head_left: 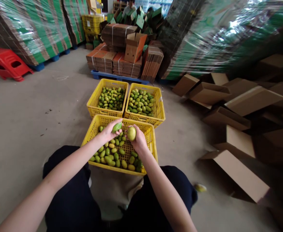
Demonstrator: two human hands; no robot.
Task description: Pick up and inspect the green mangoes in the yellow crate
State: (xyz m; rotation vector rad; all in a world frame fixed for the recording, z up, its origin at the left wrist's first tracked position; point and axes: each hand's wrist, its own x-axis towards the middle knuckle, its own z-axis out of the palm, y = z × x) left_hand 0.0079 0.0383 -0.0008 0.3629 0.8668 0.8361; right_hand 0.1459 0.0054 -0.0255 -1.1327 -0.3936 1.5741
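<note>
Over the near yellow crate (153, 141), my left hand (111, 129) holds a green mango (117, 127), its fingers curled beneath the fruit. Just to the right, my right hand (139, 138) grips a yellower mango (131, 133). The two fruits are close together but apart. Loose mangoes (109, 159) in green and yellow lie below in the crate, whose slotted floor shows between them. Behind it stand a left yellow crate (90, 108) and a right yellow crate (161, 112), each with many green mangoes inside.
Bundled flat cartons (102, 61) sit on a blue pallet (118, 77) ahead. Open cardboard boxes (238, 177) are heaped at right. A red stool (8, 62) stands at far left. One mango (200, 187) lies on the floor by my right knee. A person (129, 8) is in the background.
</note>
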